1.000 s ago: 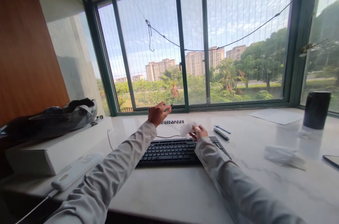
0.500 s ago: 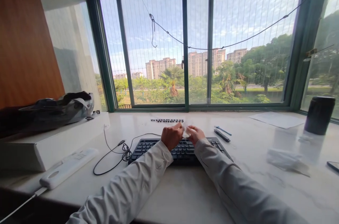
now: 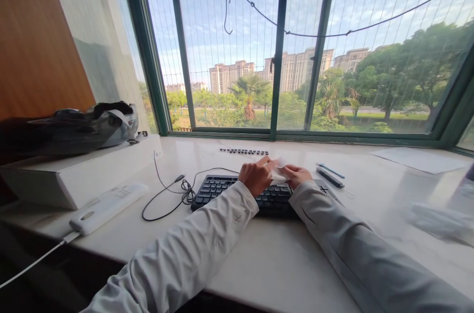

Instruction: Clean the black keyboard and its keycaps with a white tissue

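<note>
Both my hands meet above the far edge of a black keyboard (image 3: pixel 225 189) on a white marble counter (image 3: pixel 281 258). My left hand (image 3: pixel 255 176) and my right hand (image 3: pixel 298 176) pinch a small white tissue (image 3: pixel 278 174) between them. Whether a keycap sits inside the tissue is hidden. A row of loose black keycaps (image 3: pixel 243 151) lies beyond the keyboard near the window sill. The keyboard's black cable (image 3: pixel 174 197) coils to its left.
Two pens (image 3: pixel 329 175) lie right of the keyboard. A crumpled tissue (image 3: pixel 440 221) sits at far right, a paper sheet (image 3: pixel 418 160) behind it. On the left stand a white box (image 3: pixel 81 175) with a dark bag (image 3: pixel 74 130) on top, and a white power strip (image 3: pixel 107 207).
My left hand came down from near the window to join the right hand on the tissue. The camera view shifted right and downward, cutting the dark cup out of view.
</note>
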Demonstrator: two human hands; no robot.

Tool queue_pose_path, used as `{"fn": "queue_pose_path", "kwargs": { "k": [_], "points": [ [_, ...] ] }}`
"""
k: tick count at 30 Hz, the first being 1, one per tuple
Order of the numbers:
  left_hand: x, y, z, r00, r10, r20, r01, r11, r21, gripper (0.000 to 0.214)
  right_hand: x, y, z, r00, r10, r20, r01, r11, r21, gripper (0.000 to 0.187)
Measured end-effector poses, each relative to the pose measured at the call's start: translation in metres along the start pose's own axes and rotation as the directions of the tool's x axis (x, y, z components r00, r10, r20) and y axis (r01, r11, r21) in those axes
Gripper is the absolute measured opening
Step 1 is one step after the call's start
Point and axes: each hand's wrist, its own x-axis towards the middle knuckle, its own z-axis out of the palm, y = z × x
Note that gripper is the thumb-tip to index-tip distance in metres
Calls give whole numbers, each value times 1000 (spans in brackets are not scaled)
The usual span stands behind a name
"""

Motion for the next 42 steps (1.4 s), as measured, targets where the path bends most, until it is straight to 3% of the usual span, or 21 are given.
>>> {"fn": "queue_pose_path", "kwargs": {
  "k": [8,15,21,27,31,38,42],
  "points": [
    [-1,4,4,995,12,-100,-13,1000,-11,40,11,5,-13,994,12,-111,-25,993,-116,24],
    [-2,3,1,997,-21,-76,20,1000,-11,33,7,10,-4,997,29,70,-35,995,95,38],
    [-3,2,1,998,-14,-64,13,1000,-17,29,-2,4,-2,994,-48,-101,37,993,-112,35],
    [-3,5,1,994,-72,-79,70,997,-35,32,-4,2,3,998,24,50,-32,987,158,49],
    [-3,4,2,994,-80,-76,77,996,-45,31,-1,6,3,996,-4,93,-12,985,171,51],
    [-3,2,5,993,-49,-109,39,995,-90,31,-2,4,-1,998,-44,-50,46,998,48,42],
    [-3,1,6,992,-29,-122,15,993,-117,36,-4,1,1,995,-84,-59,87,996,33,40]
  ]
}}
